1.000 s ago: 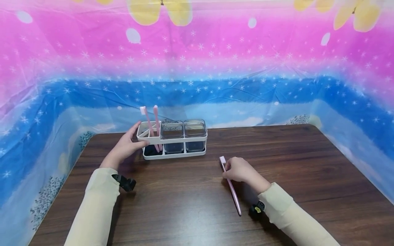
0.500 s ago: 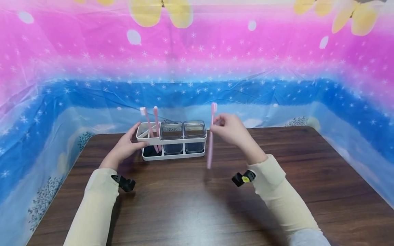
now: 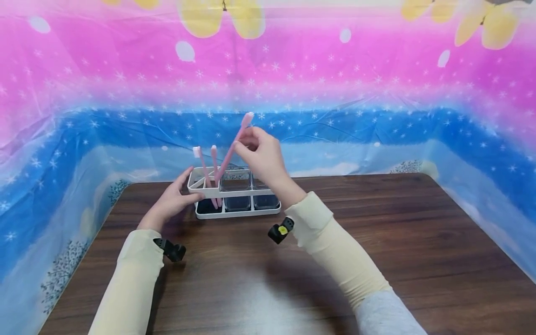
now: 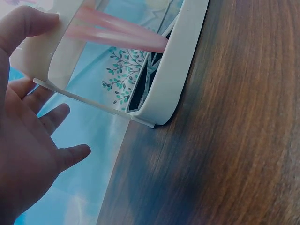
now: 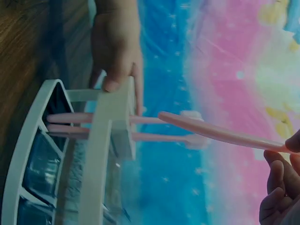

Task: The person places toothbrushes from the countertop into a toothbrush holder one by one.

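My right hand (image 3: 265,156) pinches a pink toothbrush (image 3: 229,156) near its head, bristle end up and handle slanting down to the left. In the right wrist view its handle tip (image 5: 171,117) is in the air, just beyond the top rack of the white toothbrush holder (image 3: 238,215). Two other pink toothbrushes (image 5: 159,137) stand in the holder's divided left section. My left hand (image 3: 169,202) grips the holder's left end, thumb in front and fingers reaching behind. In the left wrist view the thumb (image 4: 33,21) presses the white upper frame while some fingers spread free.
Two clear square cups (image 3: 236,202) sit in the holder's middle and right sections; my right hand partly covers the right one. The holder stands toward the back of a brown wooden table (image 3: 377,232), with a patterned cloth (image 3: 335,93) hanging behind.
My right hand has picked the pink toothbrush up off the table and carried it up and left over the holder, tilting it. The left hand has stayed on the holder.
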Demonstrator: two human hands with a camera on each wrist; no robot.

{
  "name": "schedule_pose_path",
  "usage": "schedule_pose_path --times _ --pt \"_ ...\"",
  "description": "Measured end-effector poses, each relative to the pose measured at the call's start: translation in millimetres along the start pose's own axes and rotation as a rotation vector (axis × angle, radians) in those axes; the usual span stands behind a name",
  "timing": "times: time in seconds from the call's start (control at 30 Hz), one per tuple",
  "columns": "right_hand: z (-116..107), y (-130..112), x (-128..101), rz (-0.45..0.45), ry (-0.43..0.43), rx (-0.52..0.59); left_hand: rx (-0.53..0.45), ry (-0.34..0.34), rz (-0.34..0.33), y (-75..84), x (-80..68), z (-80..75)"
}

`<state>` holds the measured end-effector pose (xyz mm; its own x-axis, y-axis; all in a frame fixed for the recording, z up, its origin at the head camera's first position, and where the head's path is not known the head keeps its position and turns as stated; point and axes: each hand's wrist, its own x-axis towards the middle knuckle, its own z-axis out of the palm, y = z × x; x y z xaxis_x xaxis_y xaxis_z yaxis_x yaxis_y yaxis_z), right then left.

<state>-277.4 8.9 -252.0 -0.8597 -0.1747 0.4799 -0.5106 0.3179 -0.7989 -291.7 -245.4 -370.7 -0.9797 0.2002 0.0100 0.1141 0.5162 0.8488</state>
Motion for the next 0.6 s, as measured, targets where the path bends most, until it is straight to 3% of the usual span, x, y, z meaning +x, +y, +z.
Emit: schedule_pose_path --times 0.4,0.6 --pt "48 22 -4 -0.069 -0.123 -0.241 -0.027 0.0 -0.006 1.9 0.6 0.7" --pt "61 37 -10 -0.04 -0.17 -0.308 -0.045 -0.006 -0.01 2.8 -1.1 0.3"
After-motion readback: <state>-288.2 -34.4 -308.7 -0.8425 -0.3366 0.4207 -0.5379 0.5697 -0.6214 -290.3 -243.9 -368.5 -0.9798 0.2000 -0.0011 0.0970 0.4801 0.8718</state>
